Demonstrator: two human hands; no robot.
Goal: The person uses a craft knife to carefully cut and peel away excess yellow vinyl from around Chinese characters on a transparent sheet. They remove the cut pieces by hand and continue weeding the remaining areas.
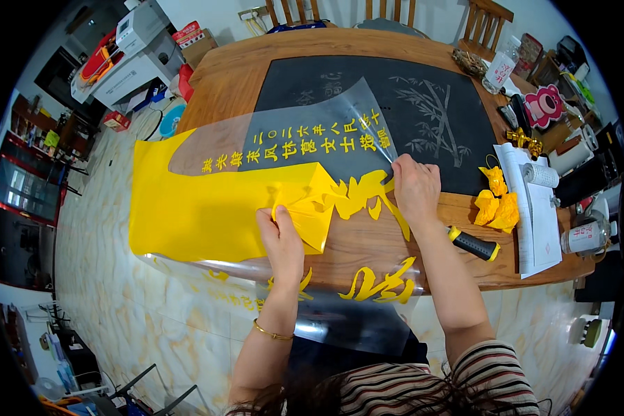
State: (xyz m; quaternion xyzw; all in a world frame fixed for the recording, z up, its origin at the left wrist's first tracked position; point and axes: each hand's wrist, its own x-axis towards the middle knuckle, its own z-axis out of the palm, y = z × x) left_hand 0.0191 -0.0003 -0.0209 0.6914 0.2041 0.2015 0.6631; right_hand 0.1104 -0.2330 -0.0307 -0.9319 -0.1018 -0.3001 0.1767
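Note:
A yellow vinyl sheet (194, 208) lies across the left part of the table, partly peeled from a clear film (270, 118). Cut yellow characters (360, 197) stay stuck on the clear film, in small rows and in large brush-like strokes. My left hand (282, 236) is closed on a gathered, creased fold of the yellow vinyl. Further right, my right hand (417, 187) pinches the edge of the clear film, beside a large yellow character. The film's near part hangs over the table's front edge, with more yellow strokes (378, 281) on it.
The wooden table (222, 73) has a dark inlaid panel (430, 83) with a bamboo drawing. Right of my right hand lie a black-and-yellow handle (473, 244), crumpled yellow scraps (499, 211), white papers (534, 243) and bottles (501, 66). Chairs (485, 28) stand behind; a white printer (135, 35) is far left.

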